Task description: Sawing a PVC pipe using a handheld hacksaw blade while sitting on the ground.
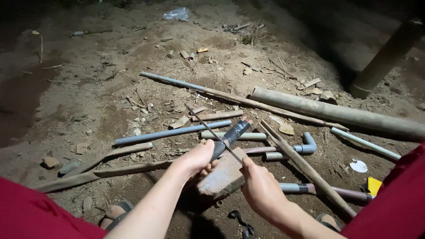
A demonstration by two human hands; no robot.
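Here the left hand (pixel 199 158) grips a taped pipe (pixel 232 135); the right hand (pixel 259 186) clasps a thin blade (pixel 212 132).

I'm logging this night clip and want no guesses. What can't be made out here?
Head view only:
- Blade handle: hidden inside the right hand.
- Taped pipe near end: covered by the left hand.
- Top corners of the dirt ground: lost in darkness.
- Thick bamboo pole: cut off by the right edge.
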